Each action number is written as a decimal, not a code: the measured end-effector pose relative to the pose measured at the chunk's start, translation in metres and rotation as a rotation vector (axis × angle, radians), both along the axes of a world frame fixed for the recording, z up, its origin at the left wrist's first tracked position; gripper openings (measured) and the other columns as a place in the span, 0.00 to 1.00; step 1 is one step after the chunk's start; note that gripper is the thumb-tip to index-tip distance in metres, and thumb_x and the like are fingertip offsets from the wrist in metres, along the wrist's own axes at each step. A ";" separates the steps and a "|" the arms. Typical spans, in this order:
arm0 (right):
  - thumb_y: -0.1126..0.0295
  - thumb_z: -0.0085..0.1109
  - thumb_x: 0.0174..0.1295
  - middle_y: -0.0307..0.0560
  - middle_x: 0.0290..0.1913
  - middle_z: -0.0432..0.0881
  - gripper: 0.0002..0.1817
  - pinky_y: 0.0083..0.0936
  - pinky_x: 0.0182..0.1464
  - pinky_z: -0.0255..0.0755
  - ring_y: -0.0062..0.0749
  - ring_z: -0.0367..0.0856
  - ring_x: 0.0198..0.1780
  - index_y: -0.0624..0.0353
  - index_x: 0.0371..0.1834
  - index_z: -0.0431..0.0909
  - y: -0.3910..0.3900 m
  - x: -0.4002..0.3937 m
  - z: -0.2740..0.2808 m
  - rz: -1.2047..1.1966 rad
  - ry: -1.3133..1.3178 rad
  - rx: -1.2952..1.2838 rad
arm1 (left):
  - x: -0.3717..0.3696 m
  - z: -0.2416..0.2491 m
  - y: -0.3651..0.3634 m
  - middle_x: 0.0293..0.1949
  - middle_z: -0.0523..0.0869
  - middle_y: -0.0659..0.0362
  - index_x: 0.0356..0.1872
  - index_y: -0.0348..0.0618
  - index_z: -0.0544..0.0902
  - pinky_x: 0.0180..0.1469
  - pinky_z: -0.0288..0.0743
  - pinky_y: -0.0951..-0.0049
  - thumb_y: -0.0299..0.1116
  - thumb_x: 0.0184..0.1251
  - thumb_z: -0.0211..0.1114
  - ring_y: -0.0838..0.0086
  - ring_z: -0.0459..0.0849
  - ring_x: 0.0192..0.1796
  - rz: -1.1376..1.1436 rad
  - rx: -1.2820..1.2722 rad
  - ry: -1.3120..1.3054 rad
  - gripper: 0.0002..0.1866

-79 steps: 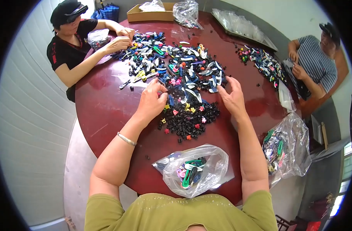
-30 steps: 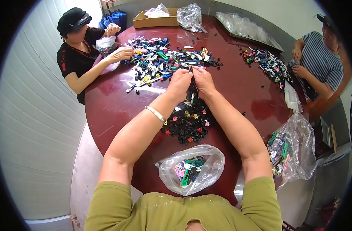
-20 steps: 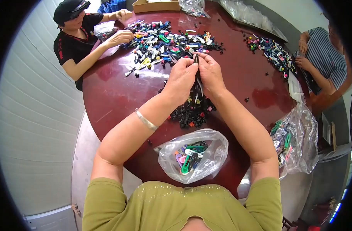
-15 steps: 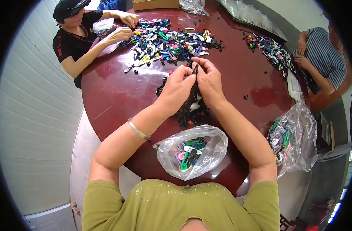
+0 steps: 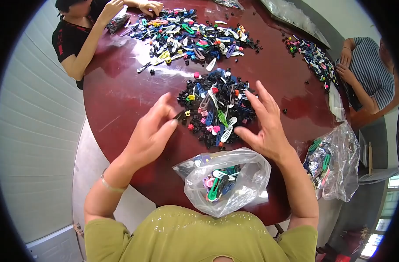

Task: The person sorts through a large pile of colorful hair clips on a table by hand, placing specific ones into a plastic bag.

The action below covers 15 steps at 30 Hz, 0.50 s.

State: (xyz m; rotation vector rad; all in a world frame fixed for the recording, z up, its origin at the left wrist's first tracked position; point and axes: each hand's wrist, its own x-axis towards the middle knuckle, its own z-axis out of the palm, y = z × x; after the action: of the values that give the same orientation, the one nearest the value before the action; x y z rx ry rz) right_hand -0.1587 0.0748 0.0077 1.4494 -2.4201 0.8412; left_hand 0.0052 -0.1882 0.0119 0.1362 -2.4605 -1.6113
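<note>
My left hand (image 5: 153,131) is left of the near pile of small black clips and mixed hair clips (image 5: 217,102), a dark clip (image 5: 179,115) pinched between its thumb and fingers. On the pile's right side, my right hand (image 5: 267,124) has its fingers spread and holds nothing. White, blue, green and pink clips show among the black ones. Just below the pile, an open clear plastic bag (image 5: 256,168) stands near my body, with green, white, black and pink hair clips (image 5: 219,183) inside.
A large pile of hair clips (image 5: 195,39) lies farther off, beside a co-worker (image 5: 79,37) at the left. Another person (image 5: 370,70) sits at the right near a smaller pile (image 5: 315,61). A filled clear bag (image 5: 339,161) rests at the red table's (image 5: 121,113) right edge.
My hands have moved apart and down from above the pile, uncovering it. My right hand has opened. The co-worker at the left has raised one hand.
</note>
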 end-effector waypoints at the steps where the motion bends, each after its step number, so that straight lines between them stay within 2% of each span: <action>1: 0.53 0.73 0.50 0.62 0.77 0.54 0.46 0.50 0.73 0.50 0.59 0.58 0.74 0.54 0.73 0.65 0.006 0.003 -0.001 0.005 0.010 0.035 | 0.013 -0.004 -0.001 0.72 0.64 0.37 0.41 0.37 0.74 0.75 0.50 0.60 0.24 0.68 0.59 0.59 0.59 0.77 -0.005 -0.075 -0.032 0.04; 2: 0.47 0.73 0.49 0.62 0.79 0.49 0.50 0.51 0.74 0.48 0.60 0.53 0.76 0.52 0.76 0.61 0.012 0.003 -0.005 0.007 0.032 0.099 | 0.026 -0.008 0.001 0.72 0.63 0.35 0.41 0.38 0.73 0.76 0.48 0.57 0.23 0.67 0.59 0.56 0.58 0.77 0.023 -0.152 -0.043 0.05; 4: 0.44 0.72 0.49 0.62 0.79 0.49 0.51 0.52 0.74 0.46 0.60 0.51 0.77 0.52 0.75 0.61 0.014 0.007 -0.009 -0.002 0.093 0.134 | 0.048 -0.017 0.010 0.73 0.60 0.32 0.40 0.39 0.72 0.77 0.45 0.52 0.21 0.66 0.58 0.48 0.56 0.78 0.077 -0.309 -0.061 0.06; 8: 0.39 0.68 0.50 0.59 0.80 0.48 0.50 0.53 0.75 0.44 0.57 0.48 0.78 0.48 0.75 0.62 0.005 0.013 -0.018 0.058 0.121 0.170 | 0.057 -0.033 0.028 0.74 0.51 0.26 0.41 0.40 0.69 0.76 0.39 0.42 0.17 0.62 0.58 0.38 0.51 0.77 -0.030 -0.575 -0.040 0.10; 9: 0.39 0.67 0.51 0.58 0.80 0.48 0.49 0.53 0.75 0.44 0.56 0.48 0.78 0.47 0.75 0.63 0.001 0.014 -0.019 0.083 0.130 0.181 | 0.052 -0.034 0.032 0.71 0.52 0.22 0.39 0.36 0.70 0.74 0.44 0.37 0.18 0.61 0.58 0.33 0.54 0.75 -0.043 -0.615 0.013 0.08; 13: 0.39 0.64 0.55 0.55 0.80 0.48 0.45 0.52 0.76 0.43 0.54 0.46 0.79 0.45 0.74 0.64 -0.016 0.013 -0.026 0.167 0.160 0.197 | 0.025 -0.049 0.035 0.71 0.50 0.21 0.38 0.32 0.70 0.73 0.46 0.34 0.19 0.64 0.54 0.31 0.53 0.75 -0.106 -0.741 0.117 0.04; 15: 0.42 0.66 0.53 0.55 0.80 0.48 0.45 0.52 0.76 0.43 0.55 0.45 0.79 0.45 0.74 0.64 -0.022 0.010 -0.025 0.164 0.143 0.206 | 0.009 -0.044 0.034 0.71 0.49 0.20 0.38 0.31 0.70 0.73 0.46 0.34 0.20 0.64 0.53 0.30 0.52 0.75 -0.140 -0.745 0.139 0.04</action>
State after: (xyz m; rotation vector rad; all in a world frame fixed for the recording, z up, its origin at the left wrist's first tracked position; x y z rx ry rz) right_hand -0.1482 0.0527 -0.0176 1.7369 -2.3628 0.5084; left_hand 0.0144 -0.1541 -0.0322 -0.2529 -2.8079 -0.6171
